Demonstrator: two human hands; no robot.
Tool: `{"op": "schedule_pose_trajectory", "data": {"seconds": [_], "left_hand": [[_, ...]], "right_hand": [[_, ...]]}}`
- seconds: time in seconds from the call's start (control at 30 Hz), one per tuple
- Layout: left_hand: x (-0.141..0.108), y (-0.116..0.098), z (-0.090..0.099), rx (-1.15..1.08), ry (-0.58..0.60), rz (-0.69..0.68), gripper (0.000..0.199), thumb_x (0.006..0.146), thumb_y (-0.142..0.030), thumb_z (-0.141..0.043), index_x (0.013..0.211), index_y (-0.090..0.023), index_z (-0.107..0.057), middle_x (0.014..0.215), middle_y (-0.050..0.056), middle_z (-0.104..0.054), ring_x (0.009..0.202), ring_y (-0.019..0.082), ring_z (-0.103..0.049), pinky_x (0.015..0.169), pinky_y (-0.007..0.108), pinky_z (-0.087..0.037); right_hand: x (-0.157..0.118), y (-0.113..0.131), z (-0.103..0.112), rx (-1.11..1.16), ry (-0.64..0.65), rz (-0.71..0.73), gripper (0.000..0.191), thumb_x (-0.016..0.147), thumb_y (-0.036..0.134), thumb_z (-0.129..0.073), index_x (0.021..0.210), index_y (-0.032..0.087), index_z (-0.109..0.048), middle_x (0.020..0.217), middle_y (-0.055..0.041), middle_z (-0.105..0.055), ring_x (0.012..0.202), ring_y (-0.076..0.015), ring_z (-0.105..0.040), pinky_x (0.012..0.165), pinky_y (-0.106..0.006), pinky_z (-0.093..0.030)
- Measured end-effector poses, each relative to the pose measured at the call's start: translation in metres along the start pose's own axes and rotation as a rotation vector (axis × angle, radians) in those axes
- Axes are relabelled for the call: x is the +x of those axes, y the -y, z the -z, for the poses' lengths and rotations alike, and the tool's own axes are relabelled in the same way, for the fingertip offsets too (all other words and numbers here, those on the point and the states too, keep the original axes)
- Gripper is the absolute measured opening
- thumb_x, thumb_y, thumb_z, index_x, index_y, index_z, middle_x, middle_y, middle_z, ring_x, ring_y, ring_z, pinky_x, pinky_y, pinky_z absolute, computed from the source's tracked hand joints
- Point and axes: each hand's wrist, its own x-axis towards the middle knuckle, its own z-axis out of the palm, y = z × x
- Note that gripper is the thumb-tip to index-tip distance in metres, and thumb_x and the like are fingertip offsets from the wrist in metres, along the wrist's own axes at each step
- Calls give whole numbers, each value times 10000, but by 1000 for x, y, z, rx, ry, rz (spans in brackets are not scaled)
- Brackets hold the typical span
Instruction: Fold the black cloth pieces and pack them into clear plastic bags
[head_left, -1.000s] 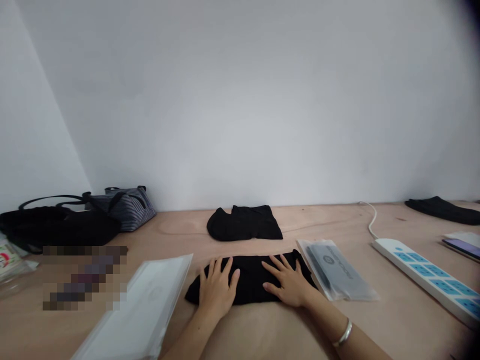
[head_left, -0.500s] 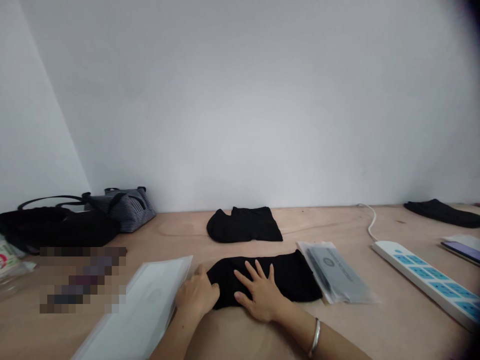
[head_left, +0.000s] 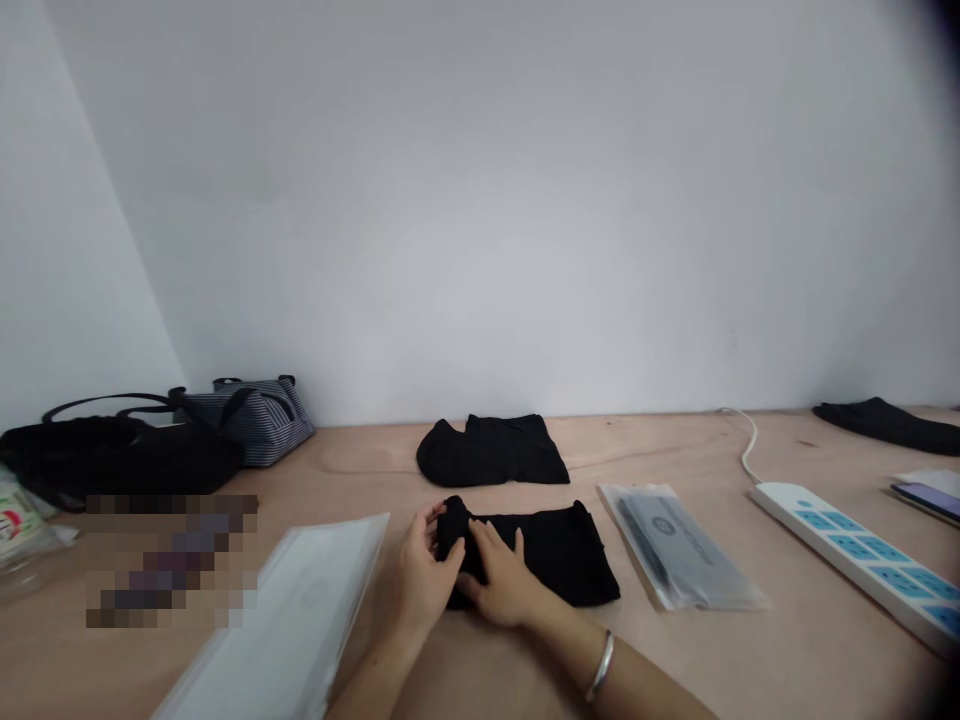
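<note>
A piece of black stretchy cloth (head_left: 566, 555) lies flat on the table in front of me, its left end lifted and folded over. My left hand (head_left: 429, 572) grips that raised end, with the thumb in front and the fingers behind. Beside it, my right hand (head_left: 499, 575) presses down on the cloth with outstretched fingers, its thumb near the fold. A silver bangle circles the right wrist. Farther back lies a second black cloth piece (head_left: 495, 450), rounded at its left end and apart from both hands.
Left of my hands is a frosted plastic bag (head_left: 277, 610); a printed plastic pouch (head_left: 679, 550) lies to the right. A white power strip (head_left: 855, 555), phone (head_left: 930, 500) and dark cloth (head_left: 889, 425) are far right. A black bag (head_left: 127, 455) and striped bag (head_left: 270, 425) stand back left.
The cloth's left end has been lifted and folded rightward by my left hand. The right hand has shifted slightly left toward the fold, its fingers closer together. The cloth's right edge has moved left.
</note>
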Motion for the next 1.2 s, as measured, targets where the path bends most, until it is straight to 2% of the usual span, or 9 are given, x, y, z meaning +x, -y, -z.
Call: {"op": "schedule_pose_trajectory", "data": {"seconds": [0.13,0.23,0.33,0.43,0.53,0.63,0.83,1.0,1.2], "left_hand": [[-7,-4,-7,30,106,-157,313,828,-278,-429,1094,-172,-556,1087,59,-627,1003,202,-580,864,302,-471],[-11,-12,-10,220,228,-399,338,858,-259,-386,1152,-216,-546,1228,30,-537,1183,210,-427,1004,375,-341],[-15,-14,-14,428,427,-522,385,862,-324,-397,1238,-273,-464,1309,23,-456,1260,248,-299,1044,498,-197],[-18,-12,-15,527,622,-516,500,844,-515,-367,1299,-307,-365,1369,37,-370,1279,291,-243,1022,577,-119],[-19,-11,-13,496,703,-483,629,792,-617,-375,1331,-300,-300,1403,46,-304,1298,295,-182,1026,570,-82],[-16,-10,-11,328,597,-351,652,812,-577,-378,1355,-238,-257,1414,60,-279,1302,251,-191,1052,489,-131],[2,6,-5,-33,21,163,432,895,-387,-239,1182,-164,-474,1236,82,-512,1173,201,-430,1003,380,-310],[16,34,-6,-46,-167,319,437,895,-383,-175,1109,-152,-478,1148,121,-558,1095,219,-508,943,383,-378],[20,53,-8,-41,-243,334,452,873,-409,-186,1048,-138,-501,1115,140,-569,1063,234,-524,927,391,-387]], "right_hand": [[-13,-30,42,-128,-161,-148,392,788,238,-452,1180,217,-461,1327,-50,-378,1176,-155,-384,973,-267,-278],[-28,-54,66,-199,-210,-338,434,674,162,-552,1105,163,-499,1213,-142,-446,1151,-280,-393,918,-389,-328],[-38,-71,70,-208,-220,-499,612,543,175,-674,1117,119,-470,1218,-227,-406,1152,-394,-356,835,-472,-372],[-40,-80,64,-155,-219,-577,802,521,241,-712,1228,95,-365,1253,-251,-371,1149,-373,-386,843,-442,-385],[-38,-87,61,-66,-217,-617,935,491,273,-731,1277,31,-287,1214,-267,-422,1120,-342,-441,850,-391,-403],[-37,-94,65,37,-211,-634,887,491,251,-718,1256,30,-327,1100,-224,-537,1043,-323,-515,802,-364,-439],[-25,-83,85,193,-280,-537,607,681,170,-481,1258,77,-321,990,-142,-616,896,-222,-606,718,-285,-469],[0,-27,86,176,-316,-372,671,690,151,-481,1309,99,-228,1123,-151,-558,1014,-221,-548,807,-295,-430],[26,49,36,33,-218,-296,699,671,146,-533,1312,103,-257,1130,-204,-526,972,-297,-561,765,-389,-437]]}}
